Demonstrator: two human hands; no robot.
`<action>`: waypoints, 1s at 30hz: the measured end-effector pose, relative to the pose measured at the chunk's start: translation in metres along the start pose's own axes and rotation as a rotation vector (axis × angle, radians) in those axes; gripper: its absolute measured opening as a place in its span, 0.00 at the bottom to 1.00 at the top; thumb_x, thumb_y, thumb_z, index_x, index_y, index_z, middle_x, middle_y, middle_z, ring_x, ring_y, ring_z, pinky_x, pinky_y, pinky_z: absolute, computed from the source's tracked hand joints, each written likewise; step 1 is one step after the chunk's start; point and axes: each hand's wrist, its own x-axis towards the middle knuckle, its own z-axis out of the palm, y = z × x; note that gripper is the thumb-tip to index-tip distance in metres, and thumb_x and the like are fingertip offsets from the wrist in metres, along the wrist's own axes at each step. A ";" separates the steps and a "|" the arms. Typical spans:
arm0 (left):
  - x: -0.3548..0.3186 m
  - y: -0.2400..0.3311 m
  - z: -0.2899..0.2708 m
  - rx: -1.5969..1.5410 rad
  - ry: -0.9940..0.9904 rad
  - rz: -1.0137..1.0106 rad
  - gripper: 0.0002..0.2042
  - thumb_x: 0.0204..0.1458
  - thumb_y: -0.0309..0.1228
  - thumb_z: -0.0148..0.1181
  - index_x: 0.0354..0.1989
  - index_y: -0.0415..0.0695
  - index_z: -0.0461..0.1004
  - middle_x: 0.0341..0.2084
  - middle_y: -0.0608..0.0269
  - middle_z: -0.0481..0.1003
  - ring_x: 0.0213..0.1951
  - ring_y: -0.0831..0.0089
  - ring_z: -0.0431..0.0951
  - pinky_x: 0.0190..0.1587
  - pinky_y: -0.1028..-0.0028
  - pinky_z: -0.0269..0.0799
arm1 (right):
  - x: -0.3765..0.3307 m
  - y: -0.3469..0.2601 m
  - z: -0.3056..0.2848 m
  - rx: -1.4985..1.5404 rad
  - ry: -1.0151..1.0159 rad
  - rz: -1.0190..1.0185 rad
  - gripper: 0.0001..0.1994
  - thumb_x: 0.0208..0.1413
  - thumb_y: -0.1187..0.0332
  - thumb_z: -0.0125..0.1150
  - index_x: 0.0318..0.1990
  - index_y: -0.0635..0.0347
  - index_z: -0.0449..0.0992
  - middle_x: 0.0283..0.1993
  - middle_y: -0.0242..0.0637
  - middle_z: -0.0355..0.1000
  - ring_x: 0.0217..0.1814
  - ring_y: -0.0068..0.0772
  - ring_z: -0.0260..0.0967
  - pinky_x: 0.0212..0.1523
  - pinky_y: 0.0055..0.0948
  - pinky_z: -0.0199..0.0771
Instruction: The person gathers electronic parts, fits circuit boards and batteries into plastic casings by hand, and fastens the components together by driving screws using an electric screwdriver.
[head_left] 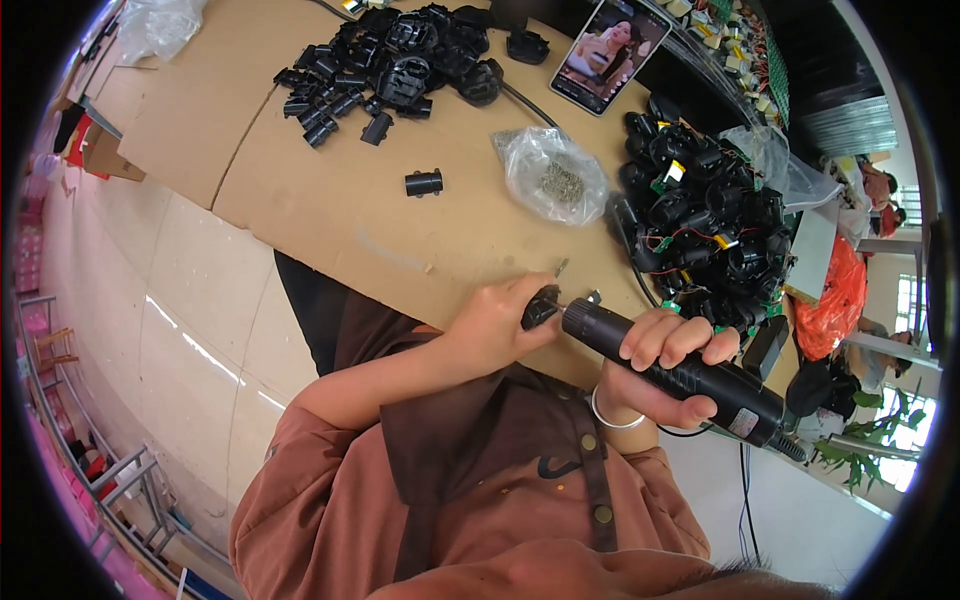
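Note:
My left hand [500, 318] is closed around a small black plastic housing [541, 307] at the table's near edge. A black electric screwdriver [672, 366] lies in my right hand [668, 362], fingers wrapped round its body. Its tip points left at the housing; whether it sits in a screw I cannot tell. Just beyond the hands, a clear plastic bag [552, 176] holds many small screws. One black cylindrical part [424, 183] lies alone on the cardboard-covered table [330, 200].
A heap of black plastic parts [400, 60] lies at the far left. On the right is a pile of black housings with wires and small boards [700, 210]. A phone [611, 55] stands propped at the back. An orange-red bag [832, 300] is farther right.

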 end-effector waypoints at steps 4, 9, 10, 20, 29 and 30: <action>-0.001 0.001 -0.001 0.009 0.020 0.017 0.19 0.43 0.29 0.65 0.43 0.37 0.67 0.25 0.47 0.75 0.27 0.53 0.78 0.29 0.65 0.73 | -0.001 0.000 0.000 -0.025 0.084 0.055 0.24 0.48 0.47 0.61 0.36 0.53 0.56 0.22 0.29 0.57 0.14 0.20 0.55 0.15 0.19 0.61; 0.001 0.008 0.000 0.093 -0.038 -0.107 0.21 0.40 0.27 0.67 0.45 0.40 0.67 0.26 0.50 0.75 0.29 0.57 0.79 0.32 0.67 0.74 | -0.004 -0.006 -0.003 -0.077 -0.022 0.014 0.32 0.49 0.46 0.62 0.50 0.57 0.56 0.24 0.34 0.59 0.16 0.27 0.59 0.18 0.28 0.69; 0.002 0.010 0.000 0.096 -0.037 -0.101 0.21 0.40 0.27 0.67 0.45 0.40 0.67 0.26 0.50 0.75 0.29 0.57 0.79 0.32 0.67 0.74 | -0.002 -0.010 -0.001 -0.075 -0.023 0.008 0.32 0.49 0.46 0.62 0.50 0.57 0.56 0.24 0.34 0.59 0.16 0.27 0.59 0.18 0.28 0.69; 0.002 0.014 0.009 0.147 0.006 -0.118 0.17 0.43 0.27 0.62 0.42 0.38 0.67 0.23 0.48 0.74 0.27 0.52 0.77 0.29 0.64 0.73 | 0.010 -0.057 -0.029 -0.146 0.166 0.145 0.26 0.53 0.56 0.57 0.53 0.61 0.58 0.30 0.39 0.62 0.22 0.31 0.62 0.22 0.30 0.68; 0.041 0.063 -0.027 0.052 -0.127 -0.119 0.16 0.44 0.28 0.63 0.42 0.41 0.68 0.27 0.57 0.76 0.30 0.70 0.78 0.35 0.73 0.72 | -0.009 -0.088 -0.044 -0.068 0.206 0.205 0.26 0.49 0.58 0.63 0.50 0.60 0.58 0.30 0.41 0.62 0.22 0.34 0.64 0.23 0.32 0.72; 0.053 0.080 -0.033 0.002 -0.117 -0.106 0.16 0.44 0.29 0.64 0.42 0.41 0.68 0.29 0.60 0.76 0.32 0.75 0.77 0.36 0.74 0.72 | -0.013 -0.092 -0.046 -0.050 0.190 0.209 0.26 0.48 0.58 0.64 0.49 0.60 0.58 0.30 0.41 0.62 0.22 0.34 0.64 0.23 0.32 0.73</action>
